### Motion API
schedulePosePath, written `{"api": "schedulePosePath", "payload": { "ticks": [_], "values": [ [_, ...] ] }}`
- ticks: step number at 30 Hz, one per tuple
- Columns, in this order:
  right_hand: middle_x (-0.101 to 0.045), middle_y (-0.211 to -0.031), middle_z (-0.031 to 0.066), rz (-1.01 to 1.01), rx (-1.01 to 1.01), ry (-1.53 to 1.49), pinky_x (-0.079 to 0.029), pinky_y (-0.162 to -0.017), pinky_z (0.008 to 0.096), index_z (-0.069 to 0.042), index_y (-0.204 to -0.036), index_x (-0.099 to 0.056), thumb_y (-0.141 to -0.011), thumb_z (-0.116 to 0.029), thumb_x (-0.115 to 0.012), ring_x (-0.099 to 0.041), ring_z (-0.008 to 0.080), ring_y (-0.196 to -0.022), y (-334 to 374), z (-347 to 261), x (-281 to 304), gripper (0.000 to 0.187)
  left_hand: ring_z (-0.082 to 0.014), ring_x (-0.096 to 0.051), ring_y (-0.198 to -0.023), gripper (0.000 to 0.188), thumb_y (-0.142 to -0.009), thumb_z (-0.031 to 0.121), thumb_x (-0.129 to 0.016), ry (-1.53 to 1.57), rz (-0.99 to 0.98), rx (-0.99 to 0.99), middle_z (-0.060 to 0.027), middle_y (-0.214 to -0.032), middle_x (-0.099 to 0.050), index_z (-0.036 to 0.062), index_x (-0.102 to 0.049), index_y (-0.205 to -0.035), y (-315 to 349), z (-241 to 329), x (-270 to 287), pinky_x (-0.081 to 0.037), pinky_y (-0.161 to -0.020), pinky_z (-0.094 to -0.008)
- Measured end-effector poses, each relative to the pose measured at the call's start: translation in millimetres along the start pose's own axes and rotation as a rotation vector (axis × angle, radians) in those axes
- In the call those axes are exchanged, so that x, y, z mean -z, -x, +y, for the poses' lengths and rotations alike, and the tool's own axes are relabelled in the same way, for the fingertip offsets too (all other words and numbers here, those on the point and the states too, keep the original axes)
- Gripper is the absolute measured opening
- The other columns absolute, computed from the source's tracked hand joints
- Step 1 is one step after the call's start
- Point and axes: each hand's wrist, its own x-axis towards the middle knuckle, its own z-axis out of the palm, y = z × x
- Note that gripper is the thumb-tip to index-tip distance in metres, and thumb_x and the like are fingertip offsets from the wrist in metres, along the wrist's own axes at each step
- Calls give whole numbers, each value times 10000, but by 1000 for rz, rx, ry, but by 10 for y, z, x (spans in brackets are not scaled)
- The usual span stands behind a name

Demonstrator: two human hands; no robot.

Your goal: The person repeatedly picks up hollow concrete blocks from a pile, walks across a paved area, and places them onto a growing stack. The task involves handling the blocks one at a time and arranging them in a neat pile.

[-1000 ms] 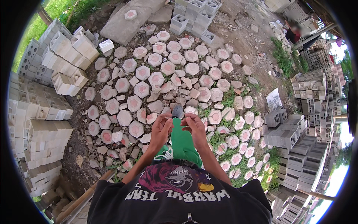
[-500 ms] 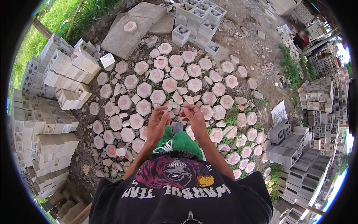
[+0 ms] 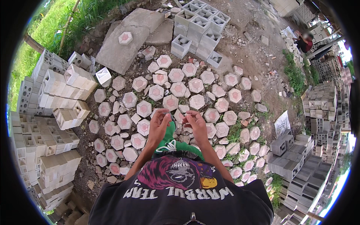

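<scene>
My left hand [image 3: 158,126] is raised at waist height before my body, fingers curled and thumb drawn in toward them. My right hand [image 3: 195,126] mirrors it a short way off, thumb and fingertips pinched together. Whatever lies between the fingertips, if anything, is too small to make out. Below and beyond both hands, hexagonal paving blocks [image 3: 170,102] with pinkish centres lie spread over the ground. Neither hand touches them. Green shorts [image 3: 182,147] with a white drawstring show beneath my hands.
Hollow concrete blocks [image 3: 200,28] are stacked ahead, with more block stacks [image 3: 62,88] on the left and grey stacks [image 3: 288,157] on the right. One hexagonal block [image 3: 125,38] rests on a broken concrete slab [image 3: 129,30]. Far right, a person [image 3: 304,42] sits among blocks.
My fingers have drawn inward from a looser spread, most plainly on the right hand. Ground and stacks ahead sit lower in view, and a leg has shifted under my hands.
</scene>
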Motion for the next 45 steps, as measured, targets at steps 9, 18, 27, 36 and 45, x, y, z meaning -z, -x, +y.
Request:
{"api": "schedulePosePath", "payload": {
  "ticks": [9,18,27,36,45],
  "values": [
    [-642,-954,60,10,41,-28,-472,-735,259,-26,-1190,-517,-951,-194,-560,-606,121,-868,-1280,-697,-505,295,-55,-490,-695,250,-964,170,-522,-7,-45,3,-20,-840,-571,30,-515,-1170,-1454,709,216,-395,-621,-209],
    [-641,-948,55,26,-1,-45,-464,-743,259,-25,-1187,-520,-948,-200,-567,-603,116,-867,-2262,-862,-540,300,-80,-521,-729,261,-959,161,-544,-44,-104,81,-56,-882,-608,14,-502,-1171,-2441,733,216,-430,-644,-231],
    [-630,-931,53,-57,62,-26,-469,-735,249,-17,-1156,-528,-950,-183,-559,-599,109,-847,-3969,-1255,-494,266,-86,-547,-744,260,-959,167,-545,-43,-23,8,-57,-891,-614,20,-507,-1169,-4034,705,77,-436,-650,-227],
    [-630,-940,53,-69,75,-40,-477,-721,247,-20,-1151,-532,-950,-200,-563,-608,111,-842,-5554,-1867,-402,272,-76,-544,-732,278,-961,171,-531,-59,87,-33,-50,-889,-601,16,-512,-1191,-5535,1126,-109,-452,-678,-225],
    [-631,-903,49,109,-54,-99,-490,-730,260,-38,-1139,-531,-949,-200,-553,-608,114,-832,-6447,-1758,-286,251,-102,-568,-724,301,-960,183,-541,-60,30,145,-67,-863,-604,6,-501,-1200,-6634,1008,-49,-463,-690,-244]
  ]
}}
